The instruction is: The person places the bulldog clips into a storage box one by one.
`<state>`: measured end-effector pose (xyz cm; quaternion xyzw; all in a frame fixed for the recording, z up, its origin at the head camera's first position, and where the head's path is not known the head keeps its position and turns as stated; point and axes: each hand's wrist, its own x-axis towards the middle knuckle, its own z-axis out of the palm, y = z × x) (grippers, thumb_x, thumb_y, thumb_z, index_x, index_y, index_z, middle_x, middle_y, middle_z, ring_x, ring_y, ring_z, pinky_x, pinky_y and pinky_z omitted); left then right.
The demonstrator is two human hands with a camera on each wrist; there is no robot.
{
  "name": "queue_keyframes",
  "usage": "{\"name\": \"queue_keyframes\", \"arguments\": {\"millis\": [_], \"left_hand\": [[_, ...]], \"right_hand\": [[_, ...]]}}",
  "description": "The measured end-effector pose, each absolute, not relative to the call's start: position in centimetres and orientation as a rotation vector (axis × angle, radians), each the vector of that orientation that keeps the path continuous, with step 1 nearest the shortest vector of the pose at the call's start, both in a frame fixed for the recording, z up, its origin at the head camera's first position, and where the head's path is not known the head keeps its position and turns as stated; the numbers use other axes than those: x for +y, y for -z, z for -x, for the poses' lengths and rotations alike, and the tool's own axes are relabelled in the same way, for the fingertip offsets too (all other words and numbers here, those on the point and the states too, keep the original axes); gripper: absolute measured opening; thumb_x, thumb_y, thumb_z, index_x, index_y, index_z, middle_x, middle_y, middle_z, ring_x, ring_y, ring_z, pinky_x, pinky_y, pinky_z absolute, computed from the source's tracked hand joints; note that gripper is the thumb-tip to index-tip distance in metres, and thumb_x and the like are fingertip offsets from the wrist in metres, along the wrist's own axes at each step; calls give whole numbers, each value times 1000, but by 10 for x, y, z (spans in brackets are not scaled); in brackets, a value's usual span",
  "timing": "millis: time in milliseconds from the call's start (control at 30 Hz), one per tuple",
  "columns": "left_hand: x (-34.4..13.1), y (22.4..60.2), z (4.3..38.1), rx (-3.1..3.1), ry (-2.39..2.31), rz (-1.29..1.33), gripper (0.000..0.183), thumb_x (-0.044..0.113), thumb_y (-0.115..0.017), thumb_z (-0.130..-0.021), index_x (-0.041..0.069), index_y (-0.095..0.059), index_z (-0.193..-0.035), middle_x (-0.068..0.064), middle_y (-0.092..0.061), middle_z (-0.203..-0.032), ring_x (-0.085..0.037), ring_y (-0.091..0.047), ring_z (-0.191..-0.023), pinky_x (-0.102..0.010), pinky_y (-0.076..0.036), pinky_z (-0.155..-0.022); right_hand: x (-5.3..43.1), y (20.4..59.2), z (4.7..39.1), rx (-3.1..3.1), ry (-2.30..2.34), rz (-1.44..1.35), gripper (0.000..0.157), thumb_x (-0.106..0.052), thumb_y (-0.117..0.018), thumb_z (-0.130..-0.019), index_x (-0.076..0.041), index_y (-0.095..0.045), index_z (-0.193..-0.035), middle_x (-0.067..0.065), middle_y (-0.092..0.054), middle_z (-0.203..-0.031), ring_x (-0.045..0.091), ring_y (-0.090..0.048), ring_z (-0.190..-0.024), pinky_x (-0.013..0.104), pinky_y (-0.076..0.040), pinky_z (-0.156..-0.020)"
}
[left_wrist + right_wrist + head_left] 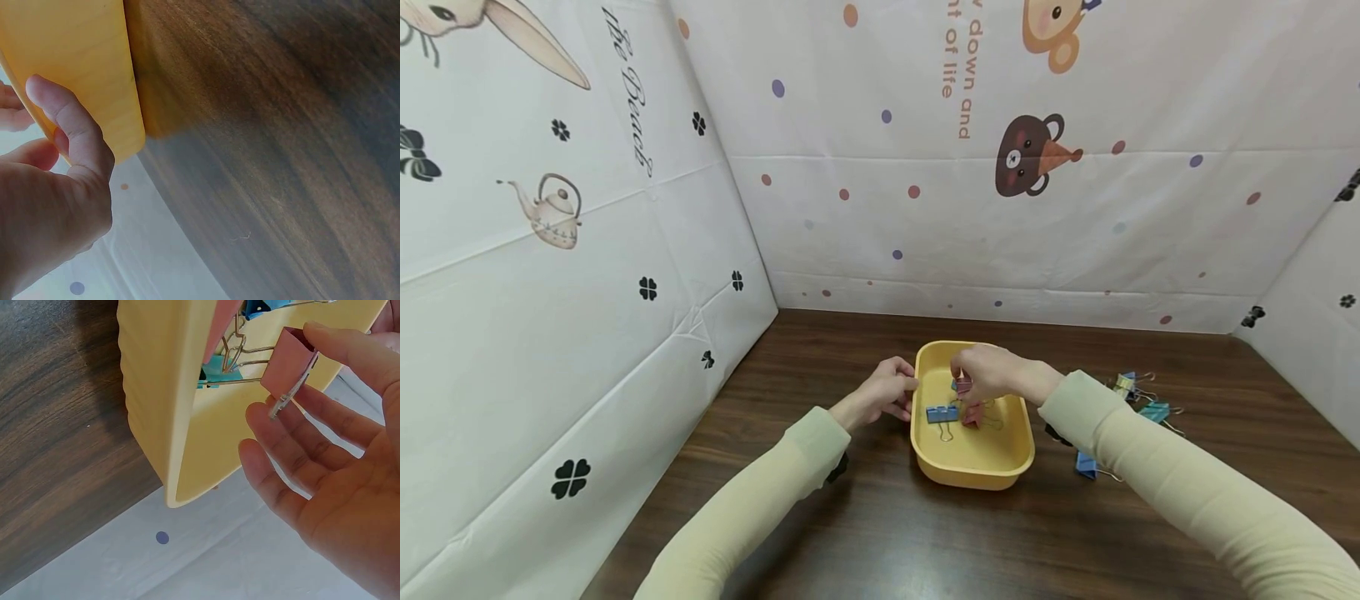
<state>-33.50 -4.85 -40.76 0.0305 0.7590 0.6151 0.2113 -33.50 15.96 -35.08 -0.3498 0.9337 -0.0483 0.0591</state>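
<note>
A yellow plastic bin stands on the table before me. My left hand holds it by its left side, thumb and fingers on either side of the rim in the left wrist view. Over the inside of the bin, my right hand pinches a pink binder clip between thumb and fingers, its wire handles pointing away from the palm. Below that hand lie a blue binder clip, a red binder clip and, in the right wrist view, a teal binder clip.
Right of the bin, partly behind my right sleeve, a yellow binder clip, a teal one and a blue one lie on the dark wooden table. Printed white sheeting walls the table at the back and sides.
</note>
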Motion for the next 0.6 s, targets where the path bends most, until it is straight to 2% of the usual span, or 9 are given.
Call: {"name": "queue_keyframes", "arguments": {"millis": [200,500,600], "left_hand": [[-48,407,335,2107,-1705,-84,24,9,-50,-96,1,-45,-119,-12,-54,-79,-18,-54,-55,-27,-54,-46],[-48,407,334,2124,-1698,-82,28,9,-51,-96,0,-45,-122,-14,-54,-82,-18,-54,-56,-27,-54,-47],[-48,407,334,2126,-1697,-78,26,9,-51,-96,0,-45,-120,-12,-54,-80,-18,-54,-56,-27,-55,-47]], "right_hand": [[166,346,334,2832,151,998,38,-25,-78,-78,-1,-66,-106,14,-67,-100,19,-61,-83,35,-53,-66],[196,334,331,2909,170,909,33,-23,-70,-84,0,-67,-107,15,-67,-99,23,-62,-88,41,-55,-75],[207,330,328,2923,175,866,34,-23,-69,-85,1,-66,-108,12,-66,-94,20,-60,-82,38,-53,-71]]}}
